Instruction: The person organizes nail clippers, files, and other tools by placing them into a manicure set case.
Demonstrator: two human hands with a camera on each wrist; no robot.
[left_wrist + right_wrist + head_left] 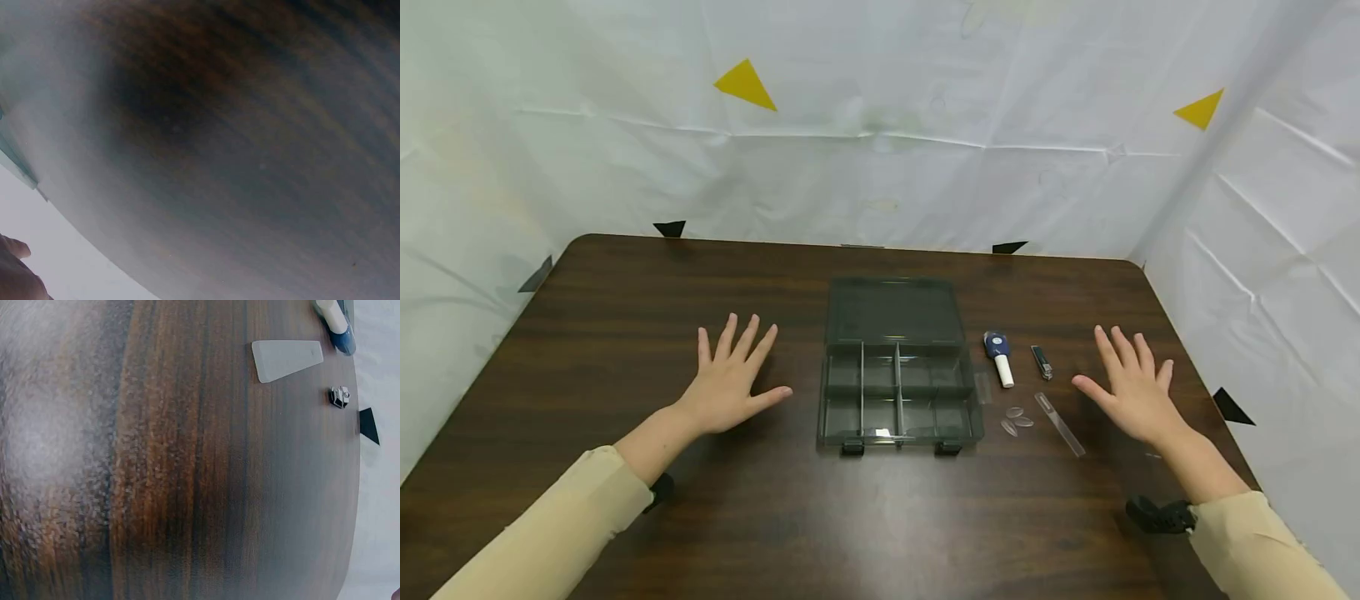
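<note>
A dark wood-grain table (625,333) stands inside white creased sheeting (880,175). Taking the table's middle as the dial, a blue-and-white tube (998,358) lies at about 2 o'clock, white end towards the near side. Just beyond it, further out on the same bearing, is a small metal nail clipper (1041,362). A few clear oval pieces (1015,417) sit at 3 o'clock (too small to count surely). Black triangular markers (670,227) edge the table at 11, 1, 9 and 3 o'clock. Two yellow triangles (745,85) are stuck on the sheeting at 11 and 2 o'clock.
</note>
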